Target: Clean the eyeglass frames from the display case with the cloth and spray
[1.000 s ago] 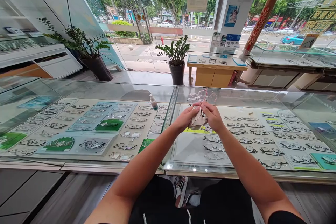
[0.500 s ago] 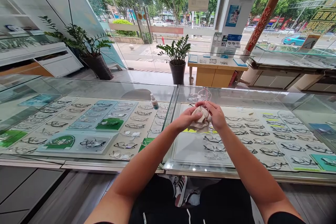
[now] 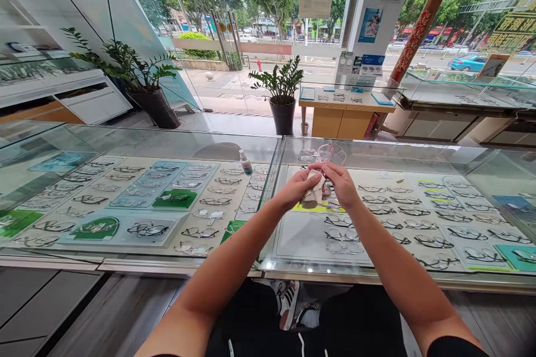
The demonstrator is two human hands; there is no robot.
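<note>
Both my hands are together above the right glass display case. My left hand (image 3: 298,187) is closed, pinching a cream cleaning cloth (image 3: 312,195) that hangs down with a zigzag edge. My right hand (image 3: 340,184) is closed on a pair of thin reddish eyeglasses (image 3: 325,185), mostly hidden by the fingers and cloth. Just beyond my fingertips, several thin pinkish and clear frames (image 3: 312,154) show at the far side of the case. A small spray bottle (image 3: 245,163) with a white cap stands left of my hands.
Rows of eyeglasses fill the left display case (image 3: 167,259) and the right display case (image 3: 293,261). A potted plant (image 3: 283,114) and a wooden cabinet (image 3: 339,120) stand beyond them. Another potted plant (image 3: 154,106) leans in view at left.
The cloth has shifted left and hangs more folded below my left fingers. My right fingers have turned, and more of the reddish frame shows between my hands.
</note>
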